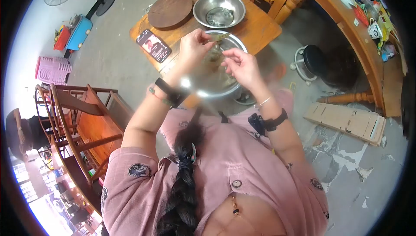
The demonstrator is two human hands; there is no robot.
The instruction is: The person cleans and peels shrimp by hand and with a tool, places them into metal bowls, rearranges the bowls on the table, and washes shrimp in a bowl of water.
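Note:
Above a large metal basin (232,86), my left hand (197,45) pinches a small yellowish-green piece (219,37) between its fingertips. My right hand (240,64) is just to the right over the same basin, fingers bent and pressed together; what they hold, if anything, is too small to make out. The basin's contents are blurred and partly hidden by my hands. Behind it on the wooden table (260,32) stands a second metal bowl (200,8) with something clear, like water, at its bottom.
A round wooden board (170,10) lies at the table's back left. A lit phone (154,46) is on the left edge. A black round stool (315,59) stands right of the table, with a flat cardboard piece (346,122) on the floor. Wooden chairs (93,127) are at left.

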